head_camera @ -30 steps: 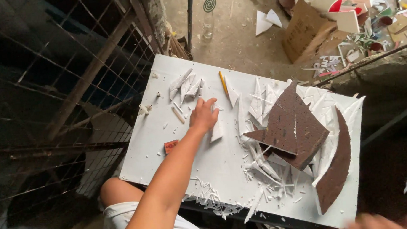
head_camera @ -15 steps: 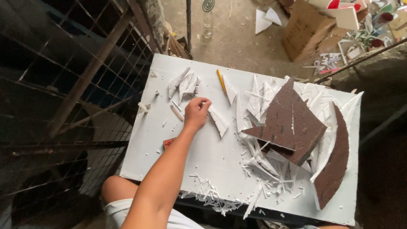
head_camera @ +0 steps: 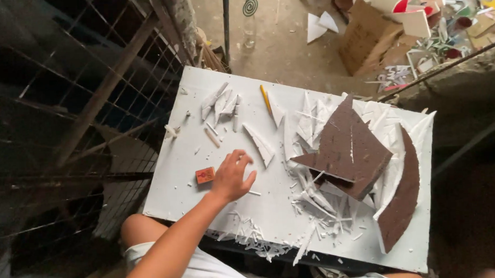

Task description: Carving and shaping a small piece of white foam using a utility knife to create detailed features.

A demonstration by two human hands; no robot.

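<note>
My left hand (head_camera: pixel 231 176) hovers low over a white board (head_camera: pixel 186 136) with its fingers spread and nothing in it. Its little-finger side is right beside a small orange block (head_camera: pixel 205 175); I cannot tell if they touch. A long white triangular shard (head_camera: pixel 260 144) lies just beyond the fingertips. Further up lie a cluster of white offcuts (head_camera: pixel 221 104) and a yellow pencil (head_camera: pixel 264 97). To the right rest a brown pointed panel (head_camera: pixel 351 145) and a curved brown strip (head_camera: pixel 403 199) among many white scraps. My right hand is out of view.
A wire mesh frame with wooden bars (head_camera: pixel 90 107) stands close along the left. Cardboard and coloured scraps (head_camera: pixel 376 33) litter the concrete floor beyond the board. My knee (head_camera: pixel 140 230) sits under the near edge, where white slivers (head_camera: pixel 252 236) hang over.
My left hand drew back from the white offcuts at the far side and came down towards the near edge, beside the orange block, with its fingers now spread.
</note>
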